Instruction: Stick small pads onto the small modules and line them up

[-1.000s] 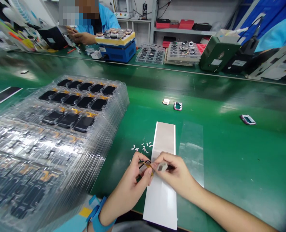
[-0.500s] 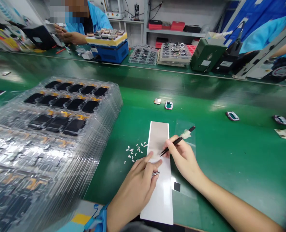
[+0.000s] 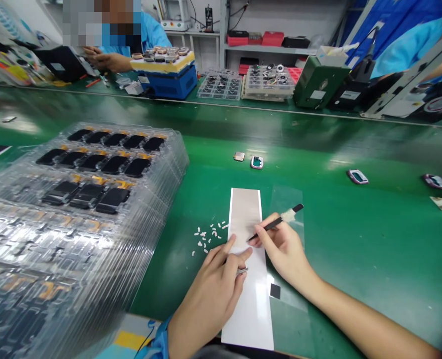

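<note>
My right hand (image 3: pixel 280 244) grips black tweezers (image 3: pixel 271 225), a pale wrapping near their rear end. The tips touch or nearly touch a long white and grey sheet (image 3: pixel 246 299). Across that sheet lies my left hand (image 3: pixel 215 286), index finger and thumb pressed near the tweezer tips. Between its curled fingers pokes a small silver metal piece (image 3: pixel 242 270), mostly hidden. Tiny white slips (image 3: pixel 204 234) are scattered left of the sheet. Under its right side is a clear film (image 3: pixel 291 299) with a small black square (image 3: pixel 275 291).
Stacked clear trays (image 3: pixel 161 199) with black screens rise at left. Watch cases (image 3: pixel 257 162), (image 3: pixel 358 176) lie on the green bench (image 3: pixel 373 249). A co-worker's hands (image 3: pixel 110 62) show behind a blue box (image 3: pixel 164 82); a green box (image 3: pixel 320 82) stands back right.
The view has shifted slightly. The tweezers' rear end has tipped a little lower, while their tips stay at about the same spot. My left hand remains on the sheet.
</note>
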A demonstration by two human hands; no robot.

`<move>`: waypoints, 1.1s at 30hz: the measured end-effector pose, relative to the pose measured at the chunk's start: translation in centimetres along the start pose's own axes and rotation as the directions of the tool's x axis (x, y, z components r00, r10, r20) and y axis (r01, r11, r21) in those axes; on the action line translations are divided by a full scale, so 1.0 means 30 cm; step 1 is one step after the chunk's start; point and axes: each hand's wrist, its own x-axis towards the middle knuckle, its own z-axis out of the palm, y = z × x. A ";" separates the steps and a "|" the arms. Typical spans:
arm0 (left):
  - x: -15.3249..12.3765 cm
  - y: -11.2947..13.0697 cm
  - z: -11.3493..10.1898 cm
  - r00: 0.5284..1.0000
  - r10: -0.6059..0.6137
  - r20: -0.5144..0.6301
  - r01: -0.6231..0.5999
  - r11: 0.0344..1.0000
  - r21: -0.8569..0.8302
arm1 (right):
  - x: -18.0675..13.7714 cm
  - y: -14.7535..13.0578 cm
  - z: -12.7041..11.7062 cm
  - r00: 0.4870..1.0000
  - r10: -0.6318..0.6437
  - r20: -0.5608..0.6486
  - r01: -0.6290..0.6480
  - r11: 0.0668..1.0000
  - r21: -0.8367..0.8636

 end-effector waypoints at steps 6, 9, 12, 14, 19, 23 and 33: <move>0.011 0.007 -0.009 1.000 0.009 0.009 -0.009 0.999 0.030 | -0.002 0.005 0.011 1.000 0.024 0.004 -0.024 0.997 0.073; 0.011 0.009 -0.006 1.000 0.010 0.011 -0.011 0.999 0.040 | -0.001 0.009 0.007 1.000 0.013 -0.001 -0.013 0.997 0.071; 0.007 0.008 -0.003 1.000 0.010 0.015 -0.010 0.999 0.043 | 0.000 0.016 0.002 1.000 -0.004 -0.014 0.004 0.999 0.046; 0.006 0.006 -0.002 1.000 0.007 0.016 -0.008 0.999 0.044 | -0.001 0.019 0.002 1.000 -0.003 -0.003 0.003 0.999 0.043; 0.008 0.006 -0.003 1.000 0.006 0.004 -0.006 0.999 0.041 | 0.000 0.012 0.010 0.999 -0.041 -0.014 0.041 0.999 0.034; 0.010 0.013 -0.006 1.000 0.012 -0.002 -0.012 0.999 0.052 | -0.002 0.003 0.009 0.999 -0.043 -0.032 0.044 0.999 0.029; 0.009 0.016 0.000 1.000 0.012 -0.015 -0.011 0.997 0.080 | -0.001 0.008 0.008 0.999 -0.037 -0.005 0.038 0.998 0.050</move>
